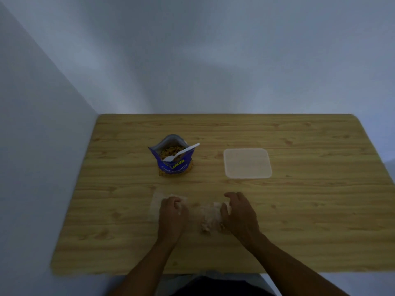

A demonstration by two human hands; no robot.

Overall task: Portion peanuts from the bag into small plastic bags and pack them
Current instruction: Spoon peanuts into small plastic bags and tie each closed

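1. The table [299, 210] is wood-grained, smooth and matt;
2. the peanut bag [174, 165] is glossy blue plastic film with a pale silvery lining;
3. the spoon [181, 153] is smooth white plastic;
4. the lid [247, 163] is frosted, translucent plastic;
5. the small plastic bag [208, 214] is thin, clear, crinkled film.

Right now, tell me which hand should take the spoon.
Right, probably. The spoon leans out of the peanut bag with its handle toward the right hand. The left hand could hold the small bag, which both grip.
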